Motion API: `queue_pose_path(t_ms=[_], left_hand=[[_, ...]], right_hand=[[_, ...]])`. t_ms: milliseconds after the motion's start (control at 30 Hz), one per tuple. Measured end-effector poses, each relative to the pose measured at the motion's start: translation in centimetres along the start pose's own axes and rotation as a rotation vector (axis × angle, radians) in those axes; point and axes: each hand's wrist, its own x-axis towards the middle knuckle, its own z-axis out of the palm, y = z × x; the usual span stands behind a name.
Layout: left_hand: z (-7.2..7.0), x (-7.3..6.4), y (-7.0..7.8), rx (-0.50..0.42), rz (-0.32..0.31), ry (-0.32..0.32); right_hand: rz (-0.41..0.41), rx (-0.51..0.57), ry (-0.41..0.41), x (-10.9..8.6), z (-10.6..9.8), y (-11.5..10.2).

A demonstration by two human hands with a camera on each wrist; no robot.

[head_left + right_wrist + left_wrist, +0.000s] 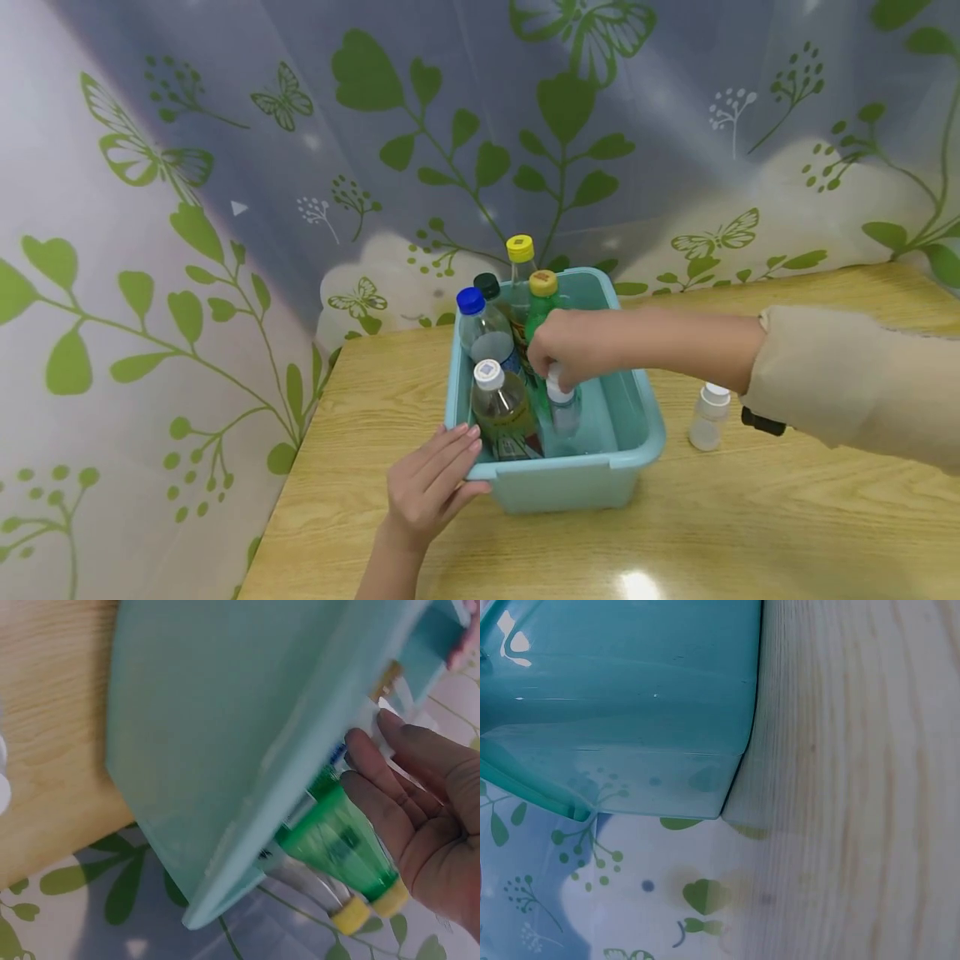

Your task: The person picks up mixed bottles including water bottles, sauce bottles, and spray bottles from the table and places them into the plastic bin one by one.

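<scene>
A light-blue plastic bin [555,492] stands on the wooden table with several bottles upright in its left part. My right hand [573,348] reaches into it and pinches the white cap of a small clear bottle [565,412]. Beside that bottle are a green bottle with a yellow cap [543,283] and a larger white-capped bottle [510,412]. In the right wrist view, thumb and fingertips of the right hand [427,795] meet at a white cap, partly behind the rim. My left hand [435,483] rests on the bin's front left corner, fingers fairly straight over the rim.
Outside the bin, to its right, another small white-capped bottle [708,418] stands on the table [780,517]. Blue-capped [471,301], dark-capped [487,286] and yellow-capped [520,247] bottles rise above the bin's left and back. A leaf-patterned curtain [465,150] hangs behind.
</scene>
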Motion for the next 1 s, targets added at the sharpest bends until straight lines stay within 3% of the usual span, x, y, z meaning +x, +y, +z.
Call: queue_pose_path(t_ms=[167, 433, 1000], left_hand=[[0.0, 0.0, 0.0, 0.004, 0.004, 0.003], [-0.1, 0.0, 0.1, -0.002, -0.007, -0.005], [0.0, 0.0, 0.1, -0.007, -0.011, -0.009]], right_hand=[[0.007, -0.026, -0.044, 0.9, 1.4, 0.2], [0.013, 0.045, -0.072, 1.6, 2.9, 0.5], [0.026, 0.069, -0.043, 2.6, 4.3, 1.3]])
